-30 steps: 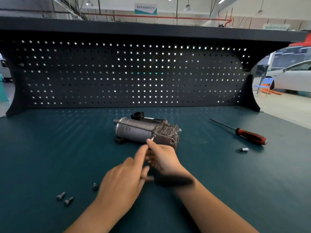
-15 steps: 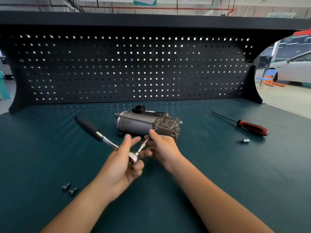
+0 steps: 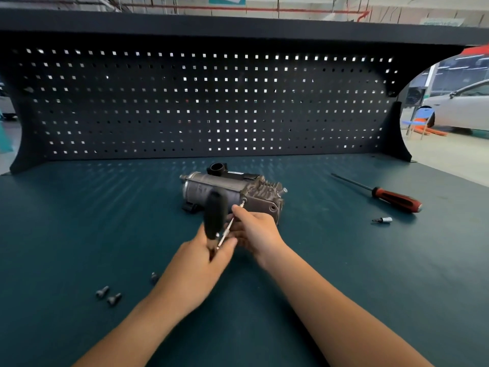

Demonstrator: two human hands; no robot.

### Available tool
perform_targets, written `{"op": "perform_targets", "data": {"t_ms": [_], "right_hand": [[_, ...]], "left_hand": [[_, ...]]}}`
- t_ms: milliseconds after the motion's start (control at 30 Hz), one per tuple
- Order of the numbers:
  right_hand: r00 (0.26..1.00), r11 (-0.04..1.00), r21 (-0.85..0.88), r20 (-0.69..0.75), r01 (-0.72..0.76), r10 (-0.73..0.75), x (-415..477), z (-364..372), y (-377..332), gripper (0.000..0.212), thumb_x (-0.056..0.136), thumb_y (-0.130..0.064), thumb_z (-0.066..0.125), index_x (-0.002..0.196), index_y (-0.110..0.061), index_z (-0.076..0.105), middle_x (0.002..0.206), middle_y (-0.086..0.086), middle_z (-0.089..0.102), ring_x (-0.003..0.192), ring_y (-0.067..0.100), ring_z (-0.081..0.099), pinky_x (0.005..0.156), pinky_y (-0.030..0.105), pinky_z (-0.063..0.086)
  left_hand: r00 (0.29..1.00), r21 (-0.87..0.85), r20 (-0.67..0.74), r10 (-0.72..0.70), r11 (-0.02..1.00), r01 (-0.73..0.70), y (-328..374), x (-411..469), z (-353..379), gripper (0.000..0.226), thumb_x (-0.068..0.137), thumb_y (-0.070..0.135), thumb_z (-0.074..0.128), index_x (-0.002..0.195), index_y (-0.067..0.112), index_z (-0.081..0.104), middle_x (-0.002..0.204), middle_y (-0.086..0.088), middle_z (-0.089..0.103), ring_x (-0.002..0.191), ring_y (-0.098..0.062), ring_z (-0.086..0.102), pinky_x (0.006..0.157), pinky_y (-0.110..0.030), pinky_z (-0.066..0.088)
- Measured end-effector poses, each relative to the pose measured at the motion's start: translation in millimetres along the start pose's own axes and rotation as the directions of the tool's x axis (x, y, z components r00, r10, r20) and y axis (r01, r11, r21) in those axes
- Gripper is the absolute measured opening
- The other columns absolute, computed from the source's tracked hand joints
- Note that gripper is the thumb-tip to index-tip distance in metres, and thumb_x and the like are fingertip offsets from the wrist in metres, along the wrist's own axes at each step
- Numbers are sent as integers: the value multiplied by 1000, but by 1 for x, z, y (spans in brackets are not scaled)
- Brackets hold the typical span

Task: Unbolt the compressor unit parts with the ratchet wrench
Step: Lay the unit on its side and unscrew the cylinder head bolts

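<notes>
A grey compressor unit (image 3: 211, 188) with a finned brown head lies on its side mid-bench. My left hand (image 3: 197, 268) grips the head end of the ratchet wrench (image 3: 216, 217), whose black handle stands up, blurred, in front of the compressor. A thin extension bit runs from the wrench up to a bolt hole on the compressor's near face. My right hand (image 3: 255, 233) pinches that bit near its tip, just below the hole. Three loose bolts lie on the mat at lower left: two (image 3: 108, 295) close together and one (image 3: 154, 276) beside my left wrist.
A red-handled screwdriver (image 3: 394, 198) and a small socket bit (image 3: 382, 220) lie to the right on the teal bench mat (image 3: 79, 221). A dark pegboard back panel (image 3: 201, 102) closes the far side. A white car stands beyond the bench at right.
The ratchet handle has swung from pointing up-left to standing nearly upright in front of the compressor. One second ago it lay low to the right beneath my hands.
</notes>
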State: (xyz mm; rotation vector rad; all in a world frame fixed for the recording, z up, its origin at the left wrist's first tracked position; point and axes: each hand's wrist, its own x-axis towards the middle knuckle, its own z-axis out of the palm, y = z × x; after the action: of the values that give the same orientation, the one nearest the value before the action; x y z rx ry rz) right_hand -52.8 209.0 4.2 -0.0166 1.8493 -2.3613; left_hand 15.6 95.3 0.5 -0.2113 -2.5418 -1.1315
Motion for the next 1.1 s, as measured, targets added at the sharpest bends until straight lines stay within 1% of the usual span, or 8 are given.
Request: {"op": "perform_targets", "data": {"t_ms": [100, 200, 433, 533, 667, 800, 1000, 1100], "right_hand": [[1000, 998, 57, 2, -26, 26, 0, 0, -1, 25, 94, -19, 53, 75, -4, 57, 51, 4, 59, 40, 12, 53, 44, 18, 41], [998, 994, 84, 12, -66, 66, 0, 1, -3, 25, 95, -19, 50, 78, -3, 59, 47, 2, 59, 36, 9, 53, 38, 14, 39], [995, 976, 194, 6, -98, 99, 1, 3, -5, 28, 96, -16, 47, 73, -3, 56, 45, 4, 58, 32, 9, 49, 35, 14, 36], [995, 979, 178, 43, -98, 92, -1, 2, -4, 25, 97, -18, 46, 76, -7, 56, 48, 1, 60, 37, 8, 49, 40, 17, 37], [993, 988, 110, 45, -111, 106, -3, 3, -5, 22, 97, -23, 45, 80, -12, 55, 55, -5, 67, 34, 3, 44, 40, 17, 30], [991, 987, 102, 56, -128, 122, -3, 3, -5, 21, 97, -25, 45, 82, -15, 55, 61, -6, 69, 35, 2, 43, 39, 15, 30], [992, 991, 61, 46, -121, 118, -2, -1, -5, 20, 95, -29, 49, 92, -12, 59, 57, -8, 68, 34, 0, 46, 37, 11, 30], [994, 992, 74, 36, -102, 100, -2, -3, -5, 17, 94, -29, 52, 87, -15, 58, 56, -9, 68, 35, 0, 47, 38, 11, 31]], "left_hand": [[989, 428, -25, 146, 896, -122, 1, -3, 1, 48, 91, 36, 43, 135, 39, 22, 110, 10, 62, 91, -21, 61, 70, -31, 44], [981, 467, -14, 193, 869, -165, -1, -1, 1, 51, 91, 35, 46, 135, 40, 21, 116, 11, 58, 96, -21, 59, 71, -30, 44], [989, -230, 110, 94, 971, -66, -4, 3, 2, 37, 76, 24, 71, 98, 47, 54, 90, 38, 63, 83, 16, 59, 69, 0, 40], [998, -326, 60, 0, 945, 20, 0, 6, 1, 13, 82, 41, 55, 94, 36, 55, 70, 18, 70, 52, 5, 56, 58, -8, 43], [878, -641, 249, -409, 609, 466, 2, 12, -6, 53, 91, 59, 23, 97, 20, 58, 65, -9, 71, 31, -10, 38, 35, -17, 34], [760, -758, 451, -469, 249, 603, 1, 12, -13, 58, 93, 57, 28, 92, 8, 60, 40, 3, 42, 26, -6, 25, 32, -12, 26], [820, -847, 463, -336, 103, 521, 4, 11, -15, 22, 84, 36, 41, 83, 15, 48, 46, 2, 33, 30, -8, 25, 35, -14, 25], [880, -884, 384, -280, 164, 438, 7, 9, -16, 16, 78, 27, 45, 90, 16, 46, 47, 1, 38, 32, -9, 28, 35, -17, 28]]}}
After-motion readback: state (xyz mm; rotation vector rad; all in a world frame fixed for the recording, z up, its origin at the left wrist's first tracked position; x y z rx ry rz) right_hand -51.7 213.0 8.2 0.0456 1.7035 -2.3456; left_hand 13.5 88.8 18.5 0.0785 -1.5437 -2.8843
